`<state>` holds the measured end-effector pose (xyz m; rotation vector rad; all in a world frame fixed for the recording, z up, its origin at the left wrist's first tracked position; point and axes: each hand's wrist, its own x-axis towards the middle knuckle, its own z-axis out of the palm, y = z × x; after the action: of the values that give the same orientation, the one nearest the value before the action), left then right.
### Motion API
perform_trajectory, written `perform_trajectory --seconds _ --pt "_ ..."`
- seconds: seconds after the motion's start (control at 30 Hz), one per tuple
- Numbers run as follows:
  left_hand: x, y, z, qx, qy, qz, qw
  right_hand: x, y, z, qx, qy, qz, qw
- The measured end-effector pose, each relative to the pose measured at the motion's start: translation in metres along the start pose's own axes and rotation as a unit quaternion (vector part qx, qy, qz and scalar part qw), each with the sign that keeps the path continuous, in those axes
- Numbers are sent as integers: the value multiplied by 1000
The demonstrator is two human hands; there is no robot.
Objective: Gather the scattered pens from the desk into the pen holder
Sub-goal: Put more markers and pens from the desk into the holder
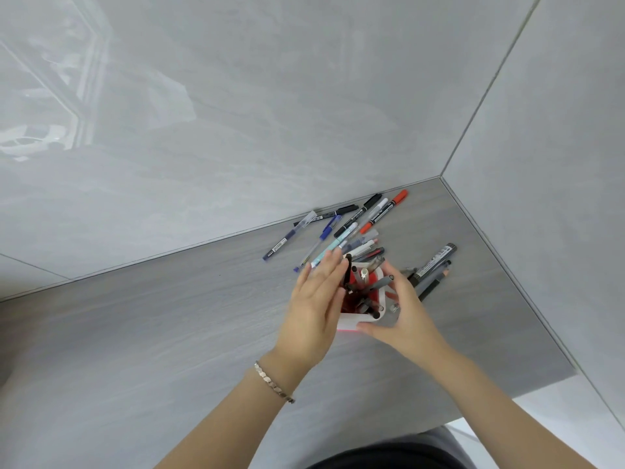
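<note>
Pen holder [350, 322], white shell, red lining, bristling with pens, on grey wood-grain desk [169, 333] near glossy tiled walls [236, 113] | right hand [404, 319] curls round its near-right side; left hand [316, 299], fingers straight, lies flat against its left | loose pens [384, 212] fan beyond it to the wall seam | broad desk surface stretches left.

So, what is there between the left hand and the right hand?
The pen holder, with pens in it. The left hand lies flat along one side, the right hand curls round the other. The head view shows it.
</note>
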<state>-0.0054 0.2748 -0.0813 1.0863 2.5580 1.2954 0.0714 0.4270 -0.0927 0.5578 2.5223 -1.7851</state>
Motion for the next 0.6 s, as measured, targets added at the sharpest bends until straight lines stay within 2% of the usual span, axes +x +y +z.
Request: perform_trajectory --seconds 0.07,0.1,0.2,0.27,0.33,0.4,0.47,0.5,0.6 --pt "-2 3 0 42 -28 9 999 3 -6 0 2 -15 -4 1000" --pt "-1 6 -3 28 -49 5 998 7 -9 0 10 -26 -4 1000" --pt "7 18 -17 -131 -102 -47 985 13 -18 3 22 -46 -17 999" --pt "12 26 -22 -219 -68 -72 971 12 -25 2 26 -38 -18 999" --pt "15 29 -21 -262 7 -100 960 4 -35 -5 33 -19 -23 999" --pt "16 30 -17 -241 73 -139 958 -7 -41 -21 64 15 -38 997" --pt "18 28 -5 -175 80 -180 965 -17 -44 -43 75 49 -38 995" --pt "20 28 5 -142 51 -201 968 -21 -42 -55 74 66 -42 994" --pt "30 32 42 -31 -108 -231 966 -29 -22 -94 70 89 -44 993"
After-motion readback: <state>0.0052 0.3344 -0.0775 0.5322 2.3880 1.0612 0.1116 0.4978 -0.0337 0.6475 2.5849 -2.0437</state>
